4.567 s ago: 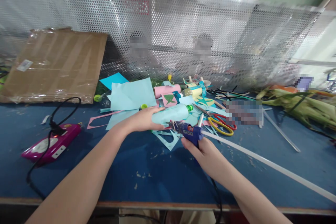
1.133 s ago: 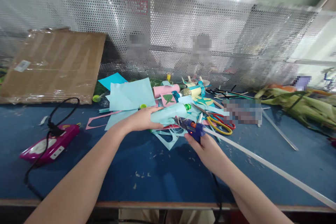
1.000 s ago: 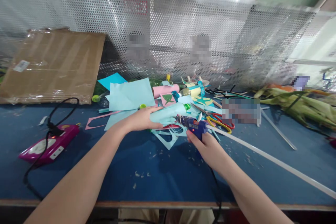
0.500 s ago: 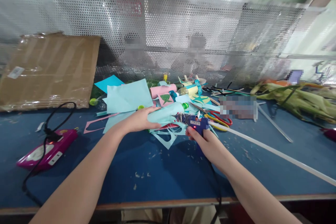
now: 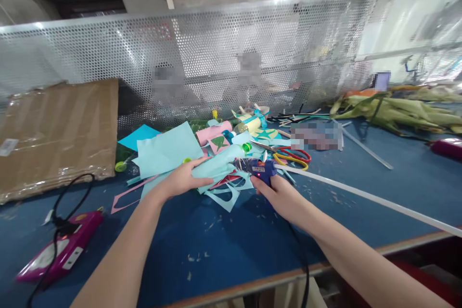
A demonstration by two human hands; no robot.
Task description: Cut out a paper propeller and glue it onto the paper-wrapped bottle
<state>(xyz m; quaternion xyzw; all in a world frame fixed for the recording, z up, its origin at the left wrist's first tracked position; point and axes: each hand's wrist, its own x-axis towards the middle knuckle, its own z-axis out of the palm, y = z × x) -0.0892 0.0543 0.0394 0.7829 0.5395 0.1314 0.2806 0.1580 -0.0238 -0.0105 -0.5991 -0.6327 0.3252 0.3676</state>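
Observation:
My left hand is wrapped round a bottle covered in light blue paper, which lies on its side with its green cap pointing right. In my right hand is a blue hot glue gun, its small red light lit. The gun's nozzle points left and meets or nearly meets the paper near the bottle's cap end; I cannot tell if it touches. A long white glue stick runs out of the gun's back to the right. Cut light blue paper scraps lie beneath the bottle.
Scissors with red and yellow handles lie behind the gun. Light blue sheets and a pink roll lie behind my left hand. A purple power strip, cardboard and corn husks are on the blue table.
The view has tilted and shifted, so things on the table sit further left. Both hands keep their hold on the bottle and the glue gun, with the nozzle still by the paper.

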